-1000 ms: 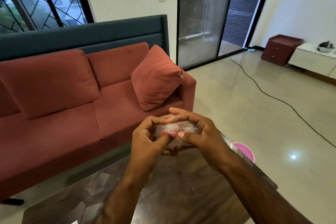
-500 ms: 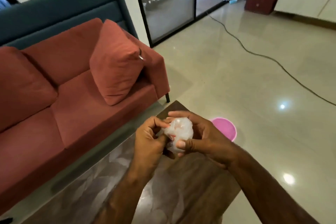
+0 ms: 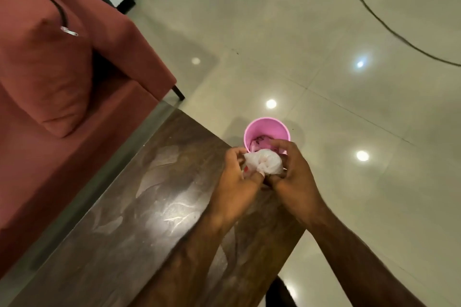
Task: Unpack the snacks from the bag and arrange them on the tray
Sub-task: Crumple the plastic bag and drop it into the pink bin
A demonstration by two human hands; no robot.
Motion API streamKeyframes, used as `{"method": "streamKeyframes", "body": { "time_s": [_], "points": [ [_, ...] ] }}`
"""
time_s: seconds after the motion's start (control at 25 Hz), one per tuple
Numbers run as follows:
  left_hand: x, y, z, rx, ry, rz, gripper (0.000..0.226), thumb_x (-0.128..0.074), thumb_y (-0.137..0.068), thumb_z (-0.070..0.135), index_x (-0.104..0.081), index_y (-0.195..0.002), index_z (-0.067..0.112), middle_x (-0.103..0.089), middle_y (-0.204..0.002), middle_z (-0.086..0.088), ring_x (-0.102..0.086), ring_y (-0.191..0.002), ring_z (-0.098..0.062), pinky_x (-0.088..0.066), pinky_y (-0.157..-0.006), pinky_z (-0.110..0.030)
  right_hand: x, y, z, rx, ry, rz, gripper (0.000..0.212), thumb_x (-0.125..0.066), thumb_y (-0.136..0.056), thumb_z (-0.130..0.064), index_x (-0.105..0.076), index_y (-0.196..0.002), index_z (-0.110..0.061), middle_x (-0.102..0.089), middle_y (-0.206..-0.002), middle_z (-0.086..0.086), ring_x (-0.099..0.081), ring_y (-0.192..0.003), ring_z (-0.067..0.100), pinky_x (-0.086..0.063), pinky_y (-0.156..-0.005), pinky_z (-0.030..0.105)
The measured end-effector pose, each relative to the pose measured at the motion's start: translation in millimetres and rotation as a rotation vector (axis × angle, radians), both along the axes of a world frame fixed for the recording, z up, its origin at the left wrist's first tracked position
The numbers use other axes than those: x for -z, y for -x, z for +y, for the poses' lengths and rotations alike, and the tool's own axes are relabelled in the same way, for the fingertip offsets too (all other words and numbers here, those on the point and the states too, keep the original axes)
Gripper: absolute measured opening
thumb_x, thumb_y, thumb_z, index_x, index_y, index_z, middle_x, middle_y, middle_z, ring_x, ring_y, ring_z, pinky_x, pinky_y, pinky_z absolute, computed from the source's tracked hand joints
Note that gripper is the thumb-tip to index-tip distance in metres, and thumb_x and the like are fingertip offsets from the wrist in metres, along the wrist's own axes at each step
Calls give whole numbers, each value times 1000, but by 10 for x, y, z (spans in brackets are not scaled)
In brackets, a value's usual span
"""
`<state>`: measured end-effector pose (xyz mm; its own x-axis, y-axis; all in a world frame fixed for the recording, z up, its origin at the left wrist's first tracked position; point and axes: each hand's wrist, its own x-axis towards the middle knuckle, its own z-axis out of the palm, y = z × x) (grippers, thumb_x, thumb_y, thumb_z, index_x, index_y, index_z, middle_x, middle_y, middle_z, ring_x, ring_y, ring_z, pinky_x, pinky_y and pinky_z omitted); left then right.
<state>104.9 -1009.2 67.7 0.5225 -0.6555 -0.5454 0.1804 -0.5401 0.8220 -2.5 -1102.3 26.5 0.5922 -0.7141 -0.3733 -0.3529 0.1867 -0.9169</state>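
Note:
A crumpled clear plastic bag (image 3: pixel 264 162), balled up with a bit of red showing at its left, is held between both hands. My left hand (image 3: pixel 235 183) grips it from the left and my right hand (image 3: pixel 293 177) wraps it from the right. Both hands hover at the far corner of the dark wooden table (image 3: pixel 149 207), right at the near rim of a pink bin (image 3: pixel 266 129) on the floor. No tray and no snacks are in view.
A red sofa (image 3: pixel 62 132) with a loose cushion (image 3: pixel 47 72) stands left of the table. The pink bin holds some crumpled wrappers. A black cable (image 3: pixel 374 15) runs across the glossy tiled floor at the far right.
The view has tilted down and to the right. Both hands have carried the balled bag from over the table to its far corner, next to the pink bin.

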Motion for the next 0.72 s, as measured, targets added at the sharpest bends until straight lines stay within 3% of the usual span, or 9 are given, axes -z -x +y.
{"method": "streamKeyframes", "body": {
  "time_s": [0.08, 0.16, 0.24, 0.36, 0.48, 0.6, 0.72],
  "points": [
    [429, -60, -369, 16, -56, 18, 47, -69, -94, 18, -46, -135, 26, -61, -128, 4, -67, -103, 1, -59, -73, -14, 392, -48, -256, 90, -25, 76, 57, -82, -78, -7, -56, -123, -29, -68, -121, -3, -70, -107, 17, -63, -86, 45],
    [905, -171, -757, -3, -99, 81, 53, -67, -94, 12, -46, -142, 20, -59, -136, -2, -63, -117, -16, -61, -91, -33, 797, -152, -536, 155, -78, 77, 51, -80, -78, -5, -60, -121, -24, -69, -118, 0, -70, -107, 24, -61, -86, 51],
    [1351, -349, -1116, -31, -154, 140, 55, -67, -92, 4, -50, -143, 18, -60, -138, -7, -62, -120, -27, -60, -96, -46, 1166, -280, -830, 216, -164, 65, 51, -78, -80, 1, -63, -126, -16, -70, -119, 6, -70, -108, 28, -62, -86, 53],
    [1909, -660, -1502, 41, -221, 103, 54, -67, -91, 2, -56, -141, 17, -63, -137, -10, -63, -118, -30, -58, -96, -43, 1694, -476, -1230, 227, -221, 81, 52, -75, -82, 2, -61, -131, -9, -69, -123, 14, -69, -111, 34, -61, -89, 54],
    [2387, -887, -1664, 306, -298, -5, 61, -63, -89, -3, -51, -145, 17, -62, -137, -12, -61, -117, -28, -54, -94, -39, 2216, -660, -1438, 92, -84, 240, 54, -76, -80, -5, -59, -130, -12, -68, -123, 10, -66, -113, 32, -57, -96, 51],
    [2729, -1115, -1685, 577, -430, -169, 76, -64, -91, 1, -29, -157, 17, -56, -141, -19, -57, -127, -37, -49, -107, -51, 2549, -783, -1528, -52, 56, 394, 87, -83, -76, -9, -39, -151, -13, -53, -143, 12, -55, -129, 31, -50, -104, 42],
    [2835, -1230, -1636, 761, -504, -338, 88, -64, -93, 6, -14, -163, 21, -48, -152, -20, -51, -135, -39, -45, -112, -47, 2671, -717, -1553, -83, 154, 448, 109, -84, -76, -15, -17, -161, -16, -32, -157, 15, -44, -136, 33, -42, -96, 34]
  ]
}}
